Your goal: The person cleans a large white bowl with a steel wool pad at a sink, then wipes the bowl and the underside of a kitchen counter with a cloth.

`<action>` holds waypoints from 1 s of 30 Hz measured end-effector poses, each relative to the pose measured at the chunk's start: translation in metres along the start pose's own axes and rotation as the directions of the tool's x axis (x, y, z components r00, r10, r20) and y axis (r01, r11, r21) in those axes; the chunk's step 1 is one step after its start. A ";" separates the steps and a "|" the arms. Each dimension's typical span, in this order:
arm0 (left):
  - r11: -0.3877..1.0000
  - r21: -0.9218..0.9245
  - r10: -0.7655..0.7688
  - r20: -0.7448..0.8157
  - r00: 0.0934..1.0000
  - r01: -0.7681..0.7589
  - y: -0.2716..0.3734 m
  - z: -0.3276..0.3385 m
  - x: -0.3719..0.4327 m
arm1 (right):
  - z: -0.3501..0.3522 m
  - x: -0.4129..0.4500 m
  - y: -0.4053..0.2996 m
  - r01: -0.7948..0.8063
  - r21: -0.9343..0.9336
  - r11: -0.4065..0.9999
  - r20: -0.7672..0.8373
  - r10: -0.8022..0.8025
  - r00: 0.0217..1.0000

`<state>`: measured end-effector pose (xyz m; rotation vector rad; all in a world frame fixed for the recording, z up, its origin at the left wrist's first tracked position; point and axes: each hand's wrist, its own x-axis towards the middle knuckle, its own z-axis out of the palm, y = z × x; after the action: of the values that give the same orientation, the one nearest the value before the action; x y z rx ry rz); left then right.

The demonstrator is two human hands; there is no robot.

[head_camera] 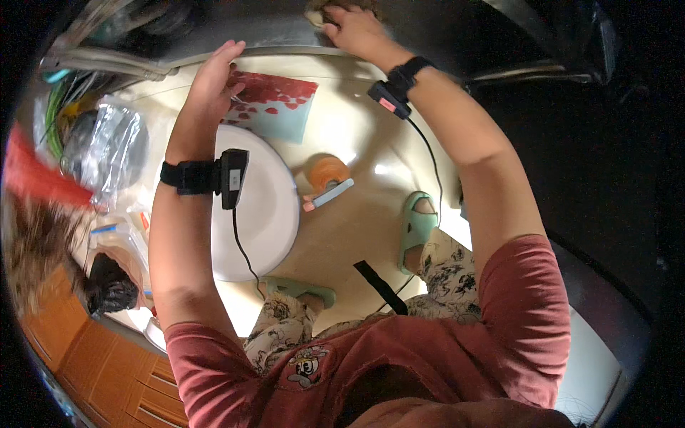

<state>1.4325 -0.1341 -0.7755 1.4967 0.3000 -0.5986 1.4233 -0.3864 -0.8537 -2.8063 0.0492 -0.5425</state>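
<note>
At the top of the head view, my right hand presses a tan-brown cloth or sponge against a dark, smooth panel. Motion blur and my fingers hide most of that thing. My left hand is raised near the panel's lower edge, fingers extended and holding nothing; whether it touches the edge, I cannot tell. Behind it, partly covered, lies a flat sheet with red petals on pale blue. A round white basin stands on the floor below my left forearm.
An orange bottle with a grey spray-type top stands on the beige floor right of the basin. Clear plastic packaging, a red item and a black bag crowd the left. Wooden cabinet doors are lower left. Wrist-device cables hang down.
</note>
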 end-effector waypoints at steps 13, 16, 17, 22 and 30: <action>0.036 0.831 0.402 0.496 0.770 -0.554 -0.100 0.004 0.149 | 0.007 0.071 0.095 0.027 0.126 0.992 0.368 -0.072 0.927; -0.008 0.800 0.412 0.549 0.727 -0.600 -0.089 0.014 0.135 | 0.011 0.079 0.148 -0.097 -0.026 0.995 0.321 0.101 0.942; 0.086 0.816 0.435 0.485 0.759 -0.571 -0.080 0.020 0.125 | 0.012 0.082 0.156 -0.133 -0.057 0.989 0.300 0.144 0.943; 0.678 0.604 0.334 0.255 0.908 -0.419 -0.072 0.013 0.120 | 0.045 0.108 0.105 -0.178 -0.067 0.982 0.258 0.190 0.947; 0.868 0.467 0.154 0.073 0.985 -0.170 -0.062 -0.003 0.082 | 0.096 0.136 -0.070 -0.143 0.195 0.970 0.382 0.059 0.922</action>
<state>1.4668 -0.1448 -0.8717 1.9579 -0.0072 -0.5851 1.5840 -0.3056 -0.8703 -2.6200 0.0523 0.0194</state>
